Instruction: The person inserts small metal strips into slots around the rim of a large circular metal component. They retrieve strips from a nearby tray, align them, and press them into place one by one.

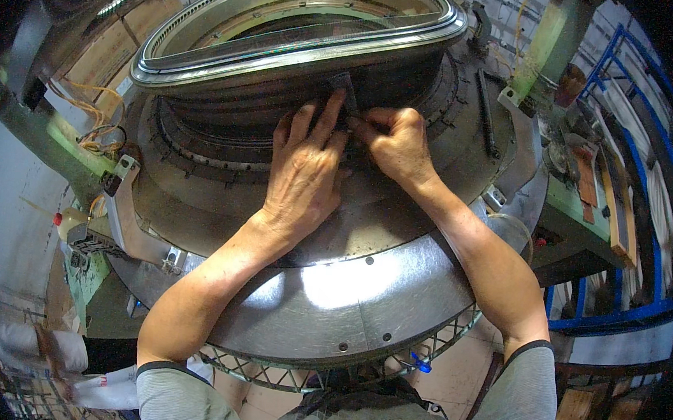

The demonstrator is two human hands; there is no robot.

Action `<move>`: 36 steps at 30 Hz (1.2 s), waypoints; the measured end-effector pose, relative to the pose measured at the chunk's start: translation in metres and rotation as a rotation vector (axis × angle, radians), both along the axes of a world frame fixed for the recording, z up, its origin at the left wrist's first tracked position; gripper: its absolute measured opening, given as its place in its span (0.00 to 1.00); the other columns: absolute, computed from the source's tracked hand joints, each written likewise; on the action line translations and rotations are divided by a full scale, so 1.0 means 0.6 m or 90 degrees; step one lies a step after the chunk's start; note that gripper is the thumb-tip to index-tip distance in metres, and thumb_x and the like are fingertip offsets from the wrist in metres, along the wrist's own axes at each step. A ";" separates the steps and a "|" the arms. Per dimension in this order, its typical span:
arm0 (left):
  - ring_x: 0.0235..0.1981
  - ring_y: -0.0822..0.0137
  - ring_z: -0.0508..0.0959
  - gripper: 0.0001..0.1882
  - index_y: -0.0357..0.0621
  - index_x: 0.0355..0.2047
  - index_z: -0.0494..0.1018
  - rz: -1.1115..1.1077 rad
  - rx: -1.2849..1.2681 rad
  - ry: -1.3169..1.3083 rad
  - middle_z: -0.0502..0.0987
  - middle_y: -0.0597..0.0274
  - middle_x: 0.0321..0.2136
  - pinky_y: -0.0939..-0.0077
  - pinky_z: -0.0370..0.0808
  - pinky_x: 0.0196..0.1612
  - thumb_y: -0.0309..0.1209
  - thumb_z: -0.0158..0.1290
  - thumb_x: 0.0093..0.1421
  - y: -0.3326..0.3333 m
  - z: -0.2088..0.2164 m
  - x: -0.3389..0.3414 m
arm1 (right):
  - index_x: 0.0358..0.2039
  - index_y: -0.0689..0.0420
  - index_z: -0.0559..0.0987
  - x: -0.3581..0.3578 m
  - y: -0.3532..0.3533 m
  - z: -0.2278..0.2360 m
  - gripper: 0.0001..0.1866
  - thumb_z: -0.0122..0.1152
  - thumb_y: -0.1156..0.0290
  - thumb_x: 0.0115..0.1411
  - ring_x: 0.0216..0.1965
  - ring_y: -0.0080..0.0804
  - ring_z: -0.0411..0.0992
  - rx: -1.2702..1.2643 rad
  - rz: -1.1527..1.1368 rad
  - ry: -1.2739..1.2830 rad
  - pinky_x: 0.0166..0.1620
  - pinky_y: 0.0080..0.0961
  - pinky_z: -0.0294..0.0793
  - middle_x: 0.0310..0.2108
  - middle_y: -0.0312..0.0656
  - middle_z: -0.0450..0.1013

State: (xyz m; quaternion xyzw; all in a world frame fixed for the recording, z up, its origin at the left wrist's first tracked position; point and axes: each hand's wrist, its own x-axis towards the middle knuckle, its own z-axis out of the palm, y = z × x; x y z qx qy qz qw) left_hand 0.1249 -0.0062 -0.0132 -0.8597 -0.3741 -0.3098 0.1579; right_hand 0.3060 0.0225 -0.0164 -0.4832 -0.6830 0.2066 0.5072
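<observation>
Both my hands are at the near side of the dark ribbed cylinder [234,113] of a large round machine, which looks like a circular knitting machine. My left hand [305,157] has its fingers stretched upward against the cylinder's side. Its index fingertip touches a small dark flat strip [342,85] that stands tilted there. Just to the right, my right hand [400,143] has thumb and index finger pinched together at the strip's lower end. What lies in that pinch is too dark and small to make out.
A shiny metal ring [300,55] tops the cylinder. The wide steel table [330,303] curves around its front. A black rod-like tool [487,115] lies on the right. Green posts [550,49] rise beside the machine; a blue rack [633,98] stands at the right.
</observation>
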 end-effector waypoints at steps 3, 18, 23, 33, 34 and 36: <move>0.63 0.44 0.63 0.25 0.36 0.43 0.78 0.003 -0.008 0.003 0.58 0.48 0.70 0.45 0.64 0.63 0.24 0.64 0.40 -0.003 0.001 0.000 | 0.34 0.65 0.86 0.000 0.001 -0.001 0.12 0.63 0.70 0.54 0.27 0.40 0.81 0.000 -0.003 0.002 0.37 0.36 0.78 0.28 0.60 0.79; 0.64 0.44 0.61 0.23 0.36 0.44 0.78 0.011 -0.003 0.040 0.54 0.52 0.72 0.42 0.63 0.63 0.24 0.61 0.43 0.001 0.003 -0.001 | 0.32 0.64 0.86 -0.003 0.000 0.000 0.11 0.61 0.72 0.52 0.27 0.42 0.81 0.011 -0.021 0.006 0.36 0.36 0.79 0.26 0.60 0.79; 0.64 0.42 0.61 0.16 0.38 0.41 0.80 0.020 -0.018 0.054 0.54 0.53 0.73 0.39 0.63 0.62 0.29 0.63 0.51 -0.002 0.007 -0.002 | 0.33 0.63 0.87 0.001 0.006 -0.007 0.09 0.67 0.70 0.60 0.27 0.19 0.72 -0.010 -0.040 -0.036 0.33 0.27 0.74 0.24 0.42 0.81; 0.64 0.41 0.60 0.17 0.36 0.41 0.79 0.022 -0.021 0.069 0.52 0.55 0.74 0.41 0.64 0.62 0.27 0.61 0.50 -0.001 0.011 -0.002 | 0.32 0.64 0.87 -0.001 0.006 -0.008 0.09 0.67 0.70 0.59 0.26 0.18 0.70 0.006 -0.044 -0.017 0.31 0.26 0.73 0.21 0.39 0.79; 0.64 0.42 0.60 0.17 0.36 0.41 0.79 0.023 -0.016 0.069 0.52 0.55 0.74 0.41 0.64 0.62 0.26 0.62 0.49 -0.001 0.011 -0.002 | 0.33 0.64 0.87 -0.001 0.006 -0.007 0.09 0.67 0.70 0.58 0.26 0.18 0.70 0.002 -0.050 -0.022 0.31 0.26 0.73 0.21 0.39 0.79; 0.64 0.42 0.60 0.18 0.36 0.41 0.79 0.024 -0.016 0.069 0.52 0.55 0.74 0.42 0.64 0.62 0.26 0.62 0.48 -0.001 0.011 -0.001 | 0.33 0.64 0.87 -0.001 0.007 -0.006 0.10 0.68 0.69 0.58 0.25 0.18 0.70 -0.001 -0.056 -0.030 0.31 0.26 0.73 0.20 0.40 0.79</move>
